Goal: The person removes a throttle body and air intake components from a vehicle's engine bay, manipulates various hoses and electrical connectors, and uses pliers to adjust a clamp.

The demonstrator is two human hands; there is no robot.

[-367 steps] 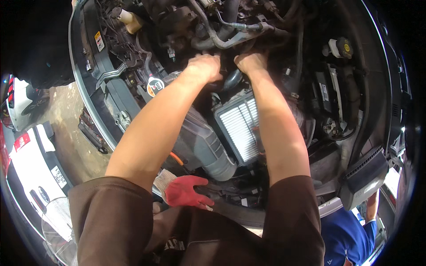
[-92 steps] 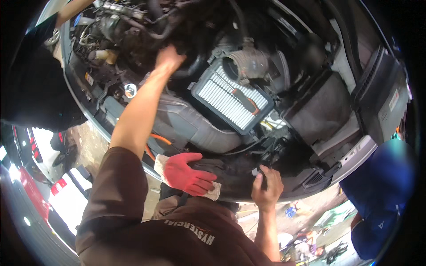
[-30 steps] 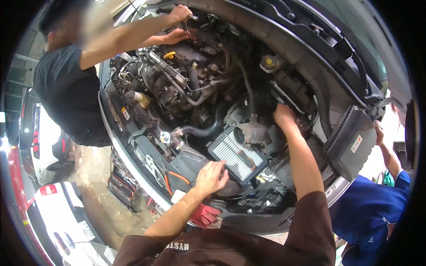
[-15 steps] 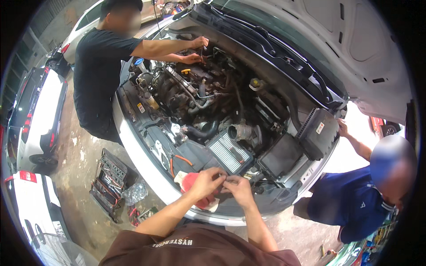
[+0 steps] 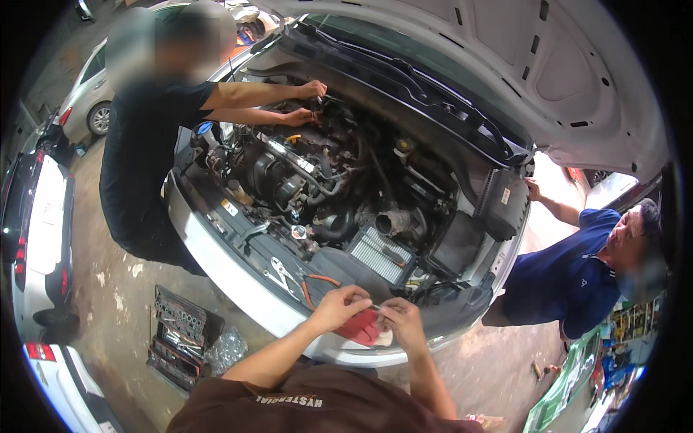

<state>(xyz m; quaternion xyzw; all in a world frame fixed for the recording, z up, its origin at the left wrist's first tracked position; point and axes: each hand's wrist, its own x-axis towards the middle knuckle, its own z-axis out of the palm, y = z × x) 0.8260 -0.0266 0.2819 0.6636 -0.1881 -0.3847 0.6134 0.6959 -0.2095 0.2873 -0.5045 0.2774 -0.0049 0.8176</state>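
Head view, read from left to right: a socket set [image 5: 178, 333] is seen lying open on the workshop floor [image 5: 115, 303] beside a crumpled clear plastic bag [image 5: 227, 348], and a person in a black shirt [image 5: 144, 144] is bent over the far left side of the engine bay [image 5: 325, 187], both of that person's hands set among the hoses at the back. Pliers [image 5: 283, 273] are laid on the front panel [image 5: 238, 274] of the white car, just left of an orange cable [image 5: 317, 283]. Nearer the middle, the left hand [image 5: 339, 307] and the right hand [image 5: 401, 323] are brought close together above the front edge of the car, fingertips almost meeting and pinched on a small thin part [image 5: 375, 307] that is too small to be made out. A red glove [image 5: 361, 328] on a pale cloth lies directly beneath them. Behind, the pleated air filter [image 5: 381, 255] is exposed in its open housing. To the right, a person in a blue shirt [image 5: 570, 278] rests a hand on the car's edge. The small piece is judged best handled where it is, over the glove and cloth, so that a slip would be caught there rather than lost into the bay; a firm pinch with one hand while the other works it, elbows kept low and steady, would be advised.
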